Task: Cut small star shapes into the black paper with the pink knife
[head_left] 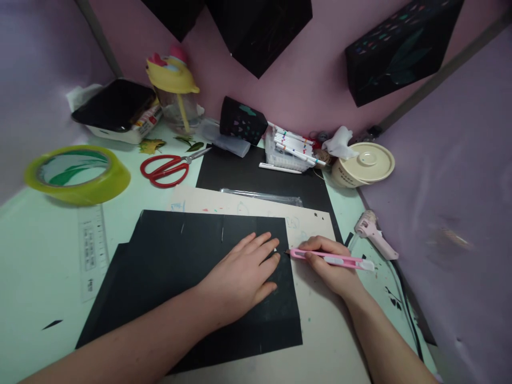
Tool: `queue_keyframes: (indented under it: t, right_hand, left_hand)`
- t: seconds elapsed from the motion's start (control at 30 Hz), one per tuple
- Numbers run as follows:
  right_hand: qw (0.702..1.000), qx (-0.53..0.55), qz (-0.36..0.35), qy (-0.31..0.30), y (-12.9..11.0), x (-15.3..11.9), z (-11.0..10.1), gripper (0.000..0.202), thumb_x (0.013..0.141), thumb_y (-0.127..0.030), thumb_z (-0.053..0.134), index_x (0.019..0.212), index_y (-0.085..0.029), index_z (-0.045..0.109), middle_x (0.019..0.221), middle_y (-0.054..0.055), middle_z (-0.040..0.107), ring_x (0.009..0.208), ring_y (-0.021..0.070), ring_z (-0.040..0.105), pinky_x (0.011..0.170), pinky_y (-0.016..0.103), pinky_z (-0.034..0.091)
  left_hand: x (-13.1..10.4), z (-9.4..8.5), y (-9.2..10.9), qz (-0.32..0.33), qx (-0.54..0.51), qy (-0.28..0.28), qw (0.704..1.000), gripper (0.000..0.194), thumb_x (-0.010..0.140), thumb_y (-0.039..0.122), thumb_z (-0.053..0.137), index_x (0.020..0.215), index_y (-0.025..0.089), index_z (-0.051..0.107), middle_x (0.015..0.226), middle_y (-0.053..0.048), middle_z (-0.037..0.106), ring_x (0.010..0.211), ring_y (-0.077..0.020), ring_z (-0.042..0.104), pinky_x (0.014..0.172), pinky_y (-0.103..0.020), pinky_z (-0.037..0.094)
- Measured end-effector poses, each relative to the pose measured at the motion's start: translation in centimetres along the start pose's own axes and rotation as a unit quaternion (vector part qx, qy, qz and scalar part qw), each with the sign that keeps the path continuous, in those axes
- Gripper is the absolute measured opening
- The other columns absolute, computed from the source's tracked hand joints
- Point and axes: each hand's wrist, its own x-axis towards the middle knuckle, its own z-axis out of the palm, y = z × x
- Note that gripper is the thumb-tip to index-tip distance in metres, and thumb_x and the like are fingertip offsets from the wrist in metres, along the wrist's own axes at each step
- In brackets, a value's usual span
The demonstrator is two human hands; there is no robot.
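Observation:
A sheet of black paper point(160, 277) lies across the middle of the table, with a few short pale lines on it. My left hand point(244, 277) rests flat on it, fingers spread, close to its right side. My right hand point(332, 266) is closed around a pink utility knife point(348, 261). The knife's blade tip meets the black paper at its right edge, just beyond my left fingertips. Beneath the black paper is a larger pale sheet point(320, 330) with faint marks.
Red scissors point(168, 169), a roll of yellow-green tape point(116, 178) and a clear ruler point(92, 250) lie left. White markers point(294, 144) in a clear box stand at the back. A lidded cream bowl point(348, 173) and pink glue gun point(376, 234) with its cable are right. Black boxes point(264, 37) hang above.

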Motion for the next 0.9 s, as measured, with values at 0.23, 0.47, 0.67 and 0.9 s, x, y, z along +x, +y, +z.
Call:
queue_keyframes:
  t: [0.23, 0.47, 0.67, 0.9]
  right_hand:
    - [1.000, -0.009, 0.000, -0.008, -0.1, -0.1, 0.0, 0.013, 0.080, -0.018, 0.059, 0.078, -0.021, 0.071, 0.079, 0.004, 0.073, 0.072, 0.0183, 0.067, 0.063, 0.027, 0.052]
    - [0.999, -0.008, -0.013, -0.030, 0.2, -0.2, -0.1, 0.013, 0.082, -0.018, 0.059, 0.082, -0.022, 0.071, 0.083, 0.004, 0.073, 0.076, 0.0184, 0.068, 0.067, 0.027, 0.053]
    - [1.000, -0.001, -0.008, -0.030, 0.3, -0.3, -0.1, 0.012, 0.082, -0.020, 0.059, 0.079, -0.021, 0.070, 0.081, 0.004, 0.072, 0.076, 0.0191, 0.067, 0.066, 0.028, 0.053]
    - [1.000, 0.024, 0.014, 0.012, 0.9, -0.7, -0.1, 0.011, 0.085, -0.030, 0.063, 0.089, -0.022, 0.070, 0.076, 0.003, 0.069, 0.068, 0.0173, 0.064, 0.063, 0.027, 0.052]
  left_hand:
    - [0.1, -0.1, 0.0, -0.001, 0.005, -0.002, 1.000, 0.041, 0.092, 0.036, 0.054, 0.129, 0.017, 0.053, 0.147, -0.009, 0.043, 0.141, -0.0275, 0.028, 0.116, -0.046, 0.023]
    - [0.0, 0.1, -0.1, 0.002, 0.006, 0.004, 1.000, 0.042, 0.093, 0.037, 0.053, 0.130, 0.018, 0.052, 0.147, -0.008, 0.042, 0.141, -0.0267, 0.028, 0.117, -0.045, 0.021]
    - [0.0, -0.1, 0.0, 0.001, 0.003, 0.002, 1.000, 0.041, 0.092, 0.036, 0.055, 0.129, 0.018, 0.053, 0.146, -0.009, 0.044, 0.141, -0.0273, 0.029, 0.116, -0.045, 0.023]
    - [-0.1, 0.0, 0.0, 0.005, -0.003, 0.017, 1.000, 0.039, 0.093, 0.037, 0.053, 0.127, 0.018, 0.054, 0.145, -0.009, 0.045, 0.140, -0.0272, 0.030, 0.116, -0.045, 0.023]
